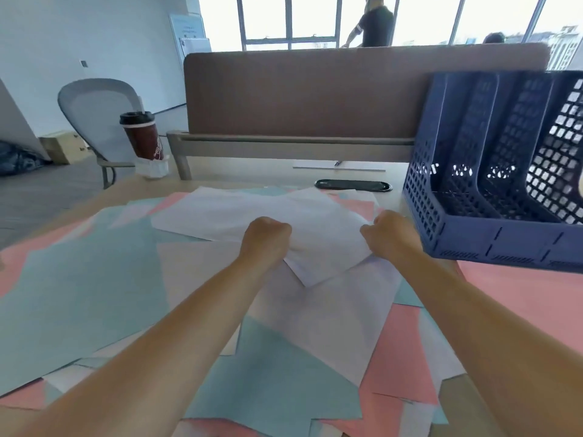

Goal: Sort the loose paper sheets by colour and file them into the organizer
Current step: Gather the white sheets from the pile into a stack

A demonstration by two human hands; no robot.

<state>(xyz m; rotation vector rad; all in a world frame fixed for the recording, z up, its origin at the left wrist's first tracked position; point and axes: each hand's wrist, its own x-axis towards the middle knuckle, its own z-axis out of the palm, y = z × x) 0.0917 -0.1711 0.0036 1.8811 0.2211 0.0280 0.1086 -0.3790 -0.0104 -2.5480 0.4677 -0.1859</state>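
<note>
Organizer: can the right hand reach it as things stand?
Probably yes. The right hand is right beside the organizer, nothing between them, though it grips the white sheets with the left hand.

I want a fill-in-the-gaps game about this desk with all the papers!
1. The top sheets gripped by the left hand and the right hand are coloured ____.
2. The organizer on the person's right is dark ____.
3. The loose sheets lying around are white, light blue and ____.
4. The cup has a lid coloured ____.
Missing words: white; blue; pink; black.
</note>
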